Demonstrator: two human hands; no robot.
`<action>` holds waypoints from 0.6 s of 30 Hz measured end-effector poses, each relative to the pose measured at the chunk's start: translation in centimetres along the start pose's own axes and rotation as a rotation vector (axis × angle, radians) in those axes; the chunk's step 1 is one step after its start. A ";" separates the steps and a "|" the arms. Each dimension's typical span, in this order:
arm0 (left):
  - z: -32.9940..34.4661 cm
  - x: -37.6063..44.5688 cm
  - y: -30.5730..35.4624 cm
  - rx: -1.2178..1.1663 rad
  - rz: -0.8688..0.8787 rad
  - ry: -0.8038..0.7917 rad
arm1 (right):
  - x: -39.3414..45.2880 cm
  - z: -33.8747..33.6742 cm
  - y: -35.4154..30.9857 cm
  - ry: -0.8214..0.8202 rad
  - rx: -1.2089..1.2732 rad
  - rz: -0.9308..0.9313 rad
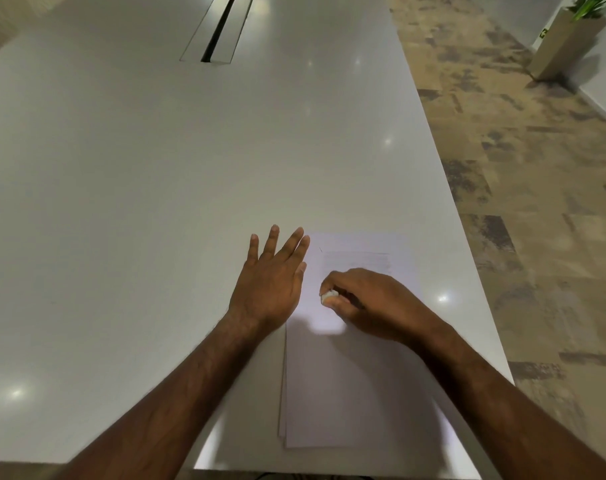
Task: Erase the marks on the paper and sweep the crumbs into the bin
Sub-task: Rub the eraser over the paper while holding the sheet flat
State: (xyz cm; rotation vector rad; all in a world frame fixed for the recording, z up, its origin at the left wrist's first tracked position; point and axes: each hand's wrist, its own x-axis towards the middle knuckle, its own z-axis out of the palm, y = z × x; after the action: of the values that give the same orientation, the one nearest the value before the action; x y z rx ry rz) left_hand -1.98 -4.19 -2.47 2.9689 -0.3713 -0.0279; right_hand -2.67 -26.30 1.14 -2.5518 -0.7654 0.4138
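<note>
While the left hand (268,284) lies flat with its fingers spread and nothing in its grip, its palm rests on the glossy white tabletop (121,202) and its thumb side overlaps the left edge of the white rectangular sheet of paper (332,382). That paper lies near the right edge of the tabletop, close to the person, with its long side running away from the camera; along its lower left edge the borders of one or more further sheets show beneath it. Faint grey pencil marks (357,261) form a pale shaded band across the upper part of the paper, just beyond the right hand, and a short thin stroke sits to the left of that band. The right hand (370,301) is curled over the middle of the paper, its grip clenched on a small white eraser (329,296) pinched between thumb and fingertips, with the eraser's end pointing left and down at the paper surface; whether it actually touches the paper cannot be told. Both bare forearms reach in from the bottom of the view and cast soft shadows over the lower half of the paper. Farther away, a long narrow slot (218,29) is set into the tabletop. To the right lies mottled brown and beige flooring (519,168), and a pale angular planter with green leaves (564,43) stands on it in the far corner.
</note>
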 end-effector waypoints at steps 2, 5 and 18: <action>0.1 0.0 -0.1 0.003 0.002 -0.003 | 0.7 -0.4 0.4 0.103 -0.008 -0.001; 0.1 -0.1 0.0 0.002 0.001 -0.004 | 1.2 -0.6 0.9 0.173 0.018 0.026; -0.2 -0.1 0.0 -0.027 0.003 -0.012 | 0.7 -0.2 0.5 0.164 -0.006 -0.004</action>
State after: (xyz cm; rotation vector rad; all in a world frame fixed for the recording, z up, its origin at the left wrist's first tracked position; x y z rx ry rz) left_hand -2.08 -4.10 -2.29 2.9429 -0.3735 -0.0502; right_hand -1.83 -26.30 0.96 -2.5514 -0.7117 0.1976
